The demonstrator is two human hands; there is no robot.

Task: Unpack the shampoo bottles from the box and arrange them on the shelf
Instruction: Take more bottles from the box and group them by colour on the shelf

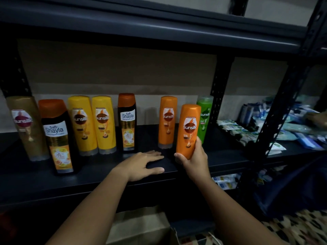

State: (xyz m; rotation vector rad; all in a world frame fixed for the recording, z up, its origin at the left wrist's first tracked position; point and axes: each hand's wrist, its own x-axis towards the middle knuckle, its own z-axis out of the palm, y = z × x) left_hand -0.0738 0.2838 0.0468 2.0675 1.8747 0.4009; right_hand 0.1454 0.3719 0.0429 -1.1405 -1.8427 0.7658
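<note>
My right hand (193,159) grips an orange Sunsilk bottle (188,129) by its lower end, upright at the front of the dark shelf (99,172). My left hand (144,165) lies flat and open on the shelf just left of it. Standing along the shelf are a gold Sunsilk bottle (26,128), a black Safi Shayla bottle (57,137), two yellow Sunsilk bottles (92,124), a second Safi Shayla bottle (127,122), another orange Sunsilk bottle (167,122) and a green Sunsilk bottle (204,117). The cardboard box (139,227) sits below the shelf.
A black perforated upright (219,91) stands behind the green bottle, and a second one (283,96) is further right. Blue and white packets (276,128) fill the neighbouring shelf on the right. A shelf board (141,25) runs overhead. A patterned floor (297,227) shows at lower right.
</note>
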